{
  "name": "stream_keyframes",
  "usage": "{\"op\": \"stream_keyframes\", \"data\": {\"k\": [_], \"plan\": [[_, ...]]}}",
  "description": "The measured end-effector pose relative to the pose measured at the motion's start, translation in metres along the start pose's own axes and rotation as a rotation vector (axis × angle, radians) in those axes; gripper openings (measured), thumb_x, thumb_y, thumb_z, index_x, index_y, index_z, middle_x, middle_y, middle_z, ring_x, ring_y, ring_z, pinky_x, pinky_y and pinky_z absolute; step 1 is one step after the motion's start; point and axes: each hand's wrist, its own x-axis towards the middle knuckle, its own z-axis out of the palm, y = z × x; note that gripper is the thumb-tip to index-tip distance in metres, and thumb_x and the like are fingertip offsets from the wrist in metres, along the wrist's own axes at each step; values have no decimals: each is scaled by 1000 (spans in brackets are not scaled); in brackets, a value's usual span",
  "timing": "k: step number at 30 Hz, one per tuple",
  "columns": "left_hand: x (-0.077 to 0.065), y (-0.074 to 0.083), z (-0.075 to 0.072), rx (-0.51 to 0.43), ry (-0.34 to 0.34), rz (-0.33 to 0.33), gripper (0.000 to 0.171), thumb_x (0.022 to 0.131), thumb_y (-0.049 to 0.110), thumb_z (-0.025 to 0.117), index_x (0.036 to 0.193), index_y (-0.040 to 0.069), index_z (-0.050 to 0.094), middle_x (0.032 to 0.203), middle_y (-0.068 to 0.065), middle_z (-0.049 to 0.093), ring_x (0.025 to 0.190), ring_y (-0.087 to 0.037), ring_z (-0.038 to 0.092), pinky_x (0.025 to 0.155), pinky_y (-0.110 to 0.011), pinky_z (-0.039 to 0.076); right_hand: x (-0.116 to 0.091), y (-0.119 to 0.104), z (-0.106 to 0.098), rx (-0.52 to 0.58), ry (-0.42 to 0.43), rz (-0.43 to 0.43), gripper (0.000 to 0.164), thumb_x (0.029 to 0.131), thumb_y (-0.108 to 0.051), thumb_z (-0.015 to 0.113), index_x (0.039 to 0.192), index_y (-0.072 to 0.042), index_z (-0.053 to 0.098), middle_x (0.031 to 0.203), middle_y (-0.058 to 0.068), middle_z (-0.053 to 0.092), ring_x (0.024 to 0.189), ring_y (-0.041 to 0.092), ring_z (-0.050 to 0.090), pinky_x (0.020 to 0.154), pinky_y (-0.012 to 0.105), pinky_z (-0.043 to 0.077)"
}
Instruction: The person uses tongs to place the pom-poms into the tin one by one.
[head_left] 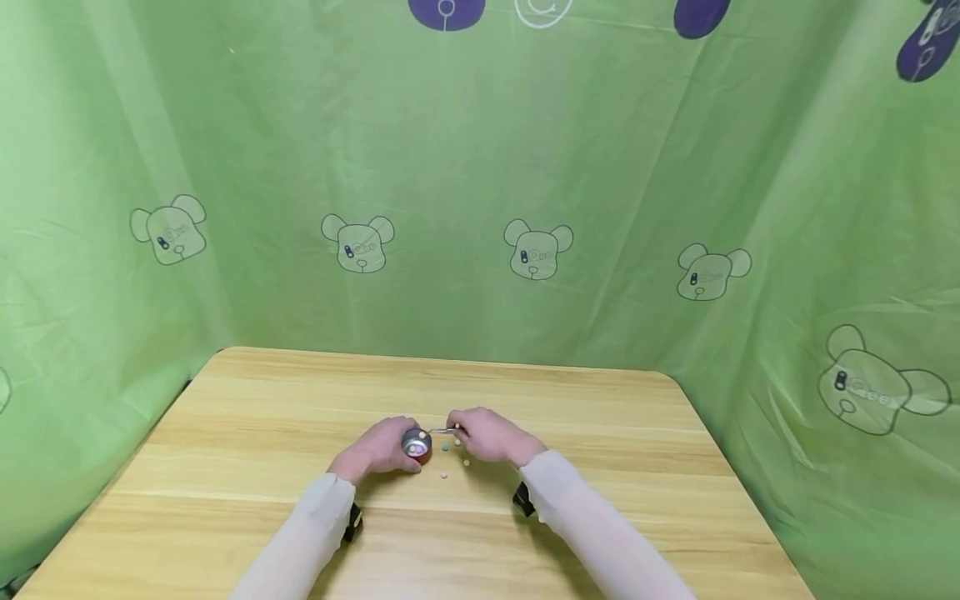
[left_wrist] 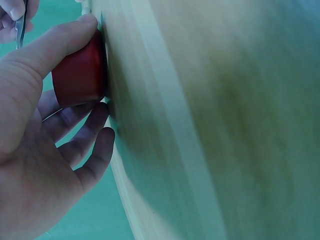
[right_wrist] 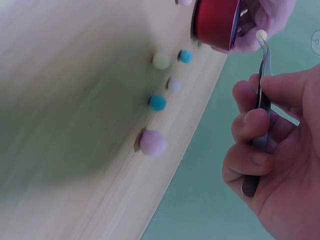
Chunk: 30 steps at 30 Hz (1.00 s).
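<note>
A small red metal cup (left_wrist: pixel 80 75) stands on the table. My left hand (head_left: pixel 381 447) holds it from the left, with the thumb on one side and fingers round the other. Inside the cup something pale shows in the head view. My right hand (head_left: pixel 489 434) grips a pair of tweezers (right_wrist: pixel 265 57) along the handle. Pinched at their bent tips is a pale yellow pom-pom (right_wrist: pixel 261 34), which overlaps the cup's mouth in the head view.
Several pom-poms lie on the wooden table (head_left: pixel 525 383) right of the cup, among them a pink one (right_wrist: pixel 153 143), a blue one (right_wrist: pixel 157 103) and a pale green one (right_wrist: pixel 161 60). A green curtain (head_left: pixel 450 167) with bear heads hangs round the table.
</note>
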Motion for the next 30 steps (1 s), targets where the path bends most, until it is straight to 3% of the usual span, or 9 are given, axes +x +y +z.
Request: {"op": "stream_keyframes", "data": {"k": [13,30], "plan": [[1,-1,1,17,3,22,50,66,23,85,106,7,61,95,-1,62,90,-19,58,85,-38,47,7,-4,11,11,-28,6,14,98,-15,50,104,-11,62,90,3,65,62,5,52,60,22,46],[1,-2,1,21,-1,20,51,66,24,85,108,8,60,98,-2,62,93,-21,58,87,-40,46,8,-1,18,-10,-18,25,12,97,-17,53,102,-14,62,89,-3,64,69,7,53,64,24,47]]}}
